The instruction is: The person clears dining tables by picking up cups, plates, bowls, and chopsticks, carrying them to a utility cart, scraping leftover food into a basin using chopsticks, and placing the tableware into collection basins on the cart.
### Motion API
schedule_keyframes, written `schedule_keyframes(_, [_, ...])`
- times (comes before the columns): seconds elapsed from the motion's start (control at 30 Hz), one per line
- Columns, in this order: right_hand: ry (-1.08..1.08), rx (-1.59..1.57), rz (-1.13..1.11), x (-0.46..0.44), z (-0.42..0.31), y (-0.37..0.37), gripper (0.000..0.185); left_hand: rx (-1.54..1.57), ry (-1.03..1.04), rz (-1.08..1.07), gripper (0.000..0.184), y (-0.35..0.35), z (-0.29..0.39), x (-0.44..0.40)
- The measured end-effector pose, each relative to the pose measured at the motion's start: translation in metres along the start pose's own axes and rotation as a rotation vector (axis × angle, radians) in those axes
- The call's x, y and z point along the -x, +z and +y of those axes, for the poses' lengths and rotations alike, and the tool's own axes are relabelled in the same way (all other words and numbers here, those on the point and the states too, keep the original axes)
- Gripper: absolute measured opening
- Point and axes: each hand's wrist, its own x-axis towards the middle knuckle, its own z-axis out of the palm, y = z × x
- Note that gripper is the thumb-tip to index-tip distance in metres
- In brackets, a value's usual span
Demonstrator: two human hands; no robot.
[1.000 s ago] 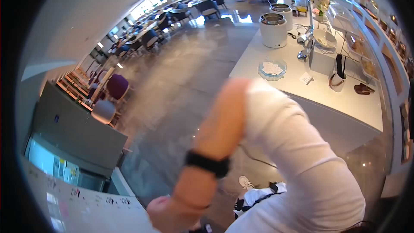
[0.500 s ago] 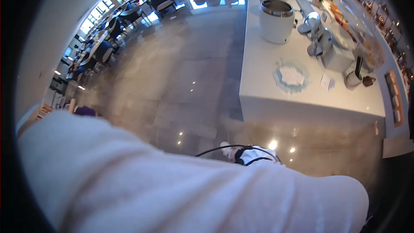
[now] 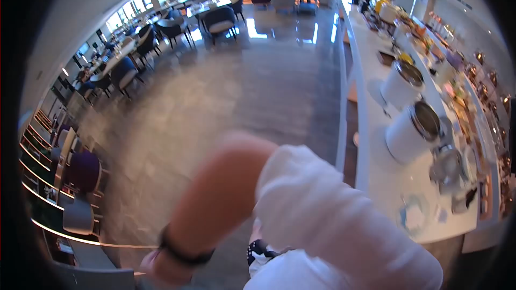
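1. Grey panel (image 3: 99, 279): btm left of view, just beside R hand (image 3: 167, 271). Lower part cut off by frame edge; exact ID n/a.
2. R hand: low, blurred, fingers not legible. Can't tell if open, closed or gripping; contact w/ panel also unconfirmed.
3. L hand: out of view.
4. R arm: bent, elbow raised approx. mid-view; white sleeve (image 3: 341, 212) on upper arm, black wristband (image 3: 180, 253) at wrist.
5. Vicinity: grey chair (image 3: 79, 215) and purple chair (image 3: 84, 172) past panel. Opp. side, white table (image 3: 373, 147) w/ two metal-rimmed pots (image 3: 406, 139) and pale blue dish (image 3: 402, 218), well apart from R hand.
6. Risk, main (judged): knuckles could strike panel edge, b/c hand sits so close and low.
7. Risk, secondary: poor aim poss., b/c hand is at very edge of view.
8. Risk, minor: wide elbow swing toward table could knock nearer pot or dish. Shiny floor (image 3: 177, 102): slip poss. if wet; wetness unconfirmed.
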Motion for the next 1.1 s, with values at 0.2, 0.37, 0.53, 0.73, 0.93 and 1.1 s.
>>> schedule_keyframes(0.2, [1.48, -0.585, 0.199, 0.343, 0.206, 0.297, 0.015, 0.089, -0.513, 0.061, 0.034, -0.032, 0.072, -0.28])
schedule_keyframes(0.37, [1.864, -0.707, -0.715, 0.717, 0.089, 0.316, 0.028, -0.752, 0.568, 0.203, 0.032, 0.016, 0.464, -0.584])
schedule_keyframes(0.53, [2.43, -1.505, 0.6, 0.943, 0.016, 0.326, 0.03, -0.287, 1.184, -0.044, 0.026, 0.122, 0.838, -0.613])
schedule_keyframes(0.73, [2.745, -0.537, 1.684, 1.059, 0.264, 0.262, 0.028, 0.096, 0.83, -0.666, 0.024, 0.251, 0.956, -0.742])
schedule_keyframes(0.93, [2.298, -0.847, 0.787, 1.188, 0.581, 0.089, 0.03, 0.185, 0.594, -0.164, 0.034, 0.225, 1.012, -0.932])
schedule_keyframes(1.1, [1.958, -0.976, 1.466, 1.372, 0.702, 0.117, 0.035, 1.207, 0.257, -0.369, 0.031, 0.258, 1.067, -1.115])
